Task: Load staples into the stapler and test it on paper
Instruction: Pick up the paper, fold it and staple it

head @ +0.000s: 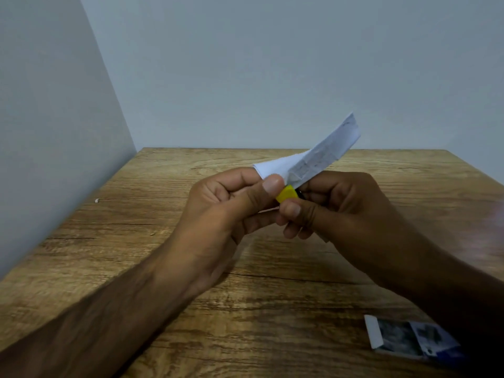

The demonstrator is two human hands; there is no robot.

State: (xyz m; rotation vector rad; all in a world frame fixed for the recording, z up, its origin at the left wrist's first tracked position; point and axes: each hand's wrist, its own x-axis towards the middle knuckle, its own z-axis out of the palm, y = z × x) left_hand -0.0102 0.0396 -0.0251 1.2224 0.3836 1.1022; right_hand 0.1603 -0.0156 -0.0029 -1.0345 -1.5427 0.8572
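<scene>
A folded strip of white paper (321,156) rises up and to the right from between my two hands, above the wooden table (191,309). My left hand (226,211) pinches the paper's lower end between thumb and fingers. A small yellow stapler (286,194) shows only as a yellow tip with a bit of black beside it. My right hand (343,211) is closed around the stapler, thumb under its yellow end. The stapler's tip meets the paper's lower edge; most of its body is hidden in my fist.
A small staple box (409,339), white, grey and blue, lies on the table at the near right, partly under my right forearm. Grey walls stand close at the left and at the back of the table. A tiny white speck (96,200) lies near the left edge.
</scene>
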